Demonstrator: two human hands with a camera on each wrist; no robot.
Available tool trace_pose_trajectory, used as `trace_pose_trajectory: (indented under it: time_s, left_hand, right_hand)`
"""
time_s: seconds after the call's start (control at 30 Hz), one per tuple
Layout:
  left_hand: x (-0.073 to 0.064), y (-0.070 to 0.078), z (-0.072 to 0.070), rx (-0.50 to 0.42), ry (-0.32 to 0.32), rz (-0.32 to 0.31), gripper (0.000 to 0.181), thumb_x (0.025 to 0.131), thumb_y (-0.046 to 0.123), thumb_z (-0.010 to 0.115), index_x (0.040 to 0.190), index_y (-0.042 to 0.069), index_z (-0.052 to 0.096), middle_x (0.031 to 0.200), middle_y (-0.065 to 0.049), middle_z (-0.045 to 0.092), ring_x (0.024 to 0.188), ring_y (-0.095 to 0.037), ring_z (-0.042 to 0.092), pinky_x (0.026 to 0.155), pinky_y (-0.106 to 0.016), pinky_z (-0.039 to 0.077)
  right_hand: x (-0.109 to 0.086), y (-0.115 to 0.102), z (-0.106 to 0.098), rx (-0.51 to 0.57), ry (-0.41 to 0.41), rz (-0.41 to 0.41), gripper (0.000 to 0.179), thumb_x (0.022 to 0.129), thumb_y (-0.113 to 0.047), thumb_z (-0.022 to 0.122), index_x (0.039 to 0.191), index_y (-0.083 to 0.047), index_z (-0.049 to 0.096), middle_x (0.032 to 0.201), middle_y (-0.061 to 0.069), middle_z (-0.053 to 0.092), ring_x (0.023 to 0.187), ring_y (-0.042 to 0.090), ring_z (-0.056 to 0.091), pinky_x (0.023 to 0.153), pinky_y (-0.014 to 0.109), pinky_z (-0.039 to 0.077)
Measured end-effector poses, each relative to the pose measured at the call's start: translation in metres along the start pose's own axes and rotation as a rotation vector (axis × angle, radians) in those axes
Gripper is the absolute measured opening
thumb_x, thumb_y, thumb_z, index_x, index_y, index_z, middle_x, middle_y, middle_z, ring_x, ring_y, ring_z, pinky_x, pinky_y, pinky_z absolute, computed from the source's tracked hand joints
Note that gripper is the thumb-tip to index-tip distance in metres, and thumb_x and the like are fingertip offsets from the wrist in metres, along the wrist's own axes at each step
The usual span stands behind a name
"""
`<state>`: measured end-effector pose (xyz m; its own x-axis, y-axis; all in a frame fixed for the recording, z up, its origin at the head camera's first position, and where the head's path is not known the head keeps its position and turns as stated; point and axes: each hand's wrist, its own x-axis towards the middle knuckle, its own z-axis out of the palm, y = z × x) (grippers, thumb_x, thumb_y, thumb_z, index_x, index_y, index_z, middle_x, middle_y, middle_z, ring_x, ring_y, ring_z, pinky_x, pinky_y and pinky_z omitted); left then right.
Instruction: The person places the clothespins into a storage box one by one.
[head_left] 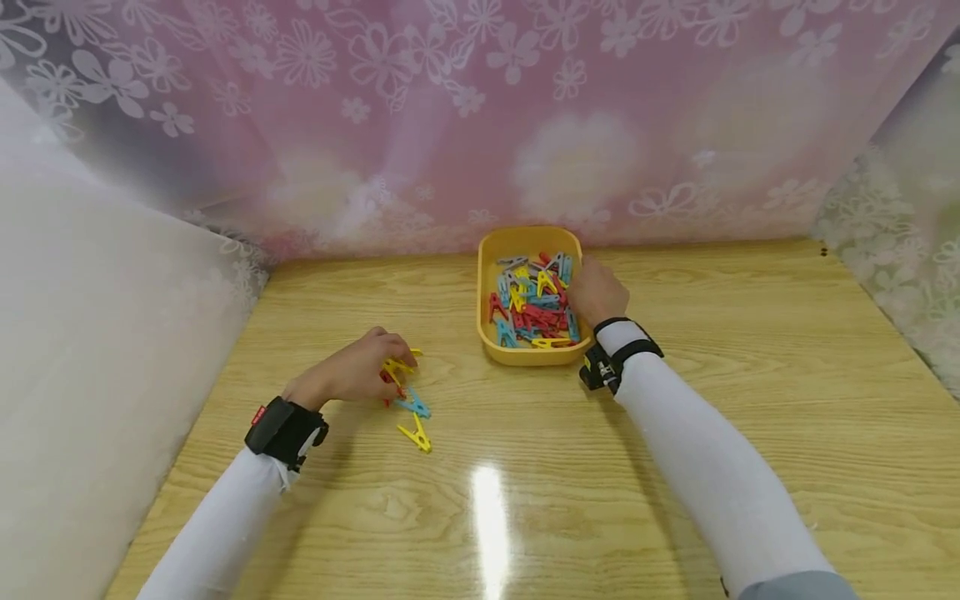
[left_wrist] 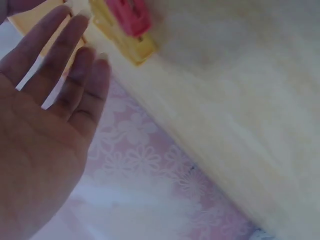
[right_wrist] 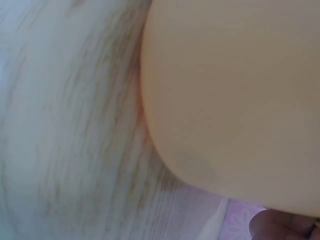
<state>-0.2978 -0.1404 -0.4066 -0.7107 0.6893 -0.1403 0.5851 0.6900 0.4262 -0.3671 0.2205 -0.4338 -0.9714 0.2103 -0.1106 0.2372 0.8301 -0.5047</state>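
Observation:
My left hand (head_left: 360, 367) reaches over a small group of clothespins on the table, its fingers loosely bent around a yellow clothespin (head_left: 397, 368). In the left wrist view the fingers are fairly straight and spread, with a yellow clothespin (left_wrist: 122, 37) and a red clothespin (left_wrist: 131, 16) just past their tips. A blue clothespin (head_left: 415, 405) and another yellow clothespin (head_left: 417, 435) lie nearer the front. My right hand (head_left: 598, 292) is at the right rim of a yellow plastic basket (head_left: 525, 357) holding many clothespins. Its fingertips are hidden in the head view; whether they grip anything is unclear.
The basket stands near the back of the wooden table (head_left: 720, 333), in front of a pink floral cloth (head_left: 450, 167). A white cloth wall (head_left: 112, 333) runs along the left. Loose clothespins lie left of the basket.

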Motion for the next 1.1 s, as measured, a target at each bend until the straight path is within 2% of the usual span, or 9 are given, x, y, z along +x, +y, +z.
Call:
trace_pose_trajectory:
  time_s: [0.13,0.27,0.57,0.7,0.9,1.0,1.1]
  left_hand:
    - [-0.009,0.003,0.011,0.007,0.040,0.061,0.027,0.077,0.009,0.077,0.103,0.010,0.070,0.112,-0.001,0.060,0.102,-0.023,0.042,0.081,-0.037,0.043]
    - [-0.013,0.009,0.019,0.022,0.024,0.118,0.027,0.076,0.006,0.076,0.102,0.011,0.069,0.106,0.002,0.060,0.095,-0.018,0.042,0.077,-0.032,0.044]
    - [-0.009,0.011,0.025,0.102,0.037,0.155,0.024,0.074,0.001,0.076,0.096,0.010,0.071,0.100,0.000,0.062,0.089,-0.017,0.042,0.078,-0.033,0.044]
    - [-0.008,0.012,0.023,0.098,0.032,0.138,0.020,0.076,0.005,0.077,0.094,0.010,0.072,0.094,0.002,0.063,0.087,-0.016,0.042,0.077,-0.031,0.043]
    - [-0.005,0.012,0.016,0.022,0.029,0.095,0.017,0.081,0.012,0.076,0.097,0.010,0.073,0.094,0.002,0.064,0.090,-0.018,0.044,0.075,-0.030,0.045]
    - [0.004,0.018,0.006,-0.021,0.067,0.059,0.020,0.084,0.016,0.075,0.102,0.008,0.072,0.101,-0.001,0.063,0.098,-0.021,0.046,0.080,-0.035,0.045]
    - [0.022,0.026,-0.005,-0.046,0.140,0.050,0.024,0.085,0.020,0.074,0.105,0.007,0.071,0.107,-0.004,0.062,0.104,-0.023,0.046,0.086,-0.040,0.043]
  right_hand:
    - [0.001,0.001,0.002,-0.008,-0.006,-0.002,0.033,0.096,-0.015,0.046,0.127,-0.003,0.049,0.115,0.017,0.060,0.100,0.033,0.059,0.084,0.056,0.046]
    - [0.002,0.002,0.005,-0.007,-0.013,0.008,0.034,0.097,-0.016,0.048,0.128,-0.003,0.048,0.113,0.017,0.061,0.099,0.033,0.060,0.084,0.055,0.047]
    - [0.002,0.001,0.003,-0.013,-0.020,0.018,0.041,0.096,-0.015,0.048,0.136,-0.004,0.044,0.121,0.018,0.059,0.104,0.034,0.059,0.085,0.056,0.046]
    - [0.000,0.001,0.003,-0.017,-0.009,0.008,0.041,0.096,-0.015,0.048,0.135,-0.003,0.045,0.121,0.018,0.058,0.105,0.034,0.059,0.085,0.056,0.046]
    - [-0.002,0.001,0.003,-0.024,-0.010,0.001,0.039,0.096,-0.016,0.047,0.133,-0.003,0.047,0.120,0.018,0.059,0.104,0.034,0.059,0.085,0.055,0.046]
    - [-0.002,0.000,0.001,-0.028,0.000,-0.004,0.036,0.097,-0.016,0.047,0.130,-0.003,0.048,0.117,0.018,0.060,0.102,0.033,0.059,0.084,0.055,0.047]
    - [-0.003,0.000,0.000,-0.029,0.015,-0.007,0.033,0.097,-0.016,0.047,0.127,-0.003,0.049,0.115,0.017,0.061,0.101,0.033,0.060,0.083,0.054,0.047]
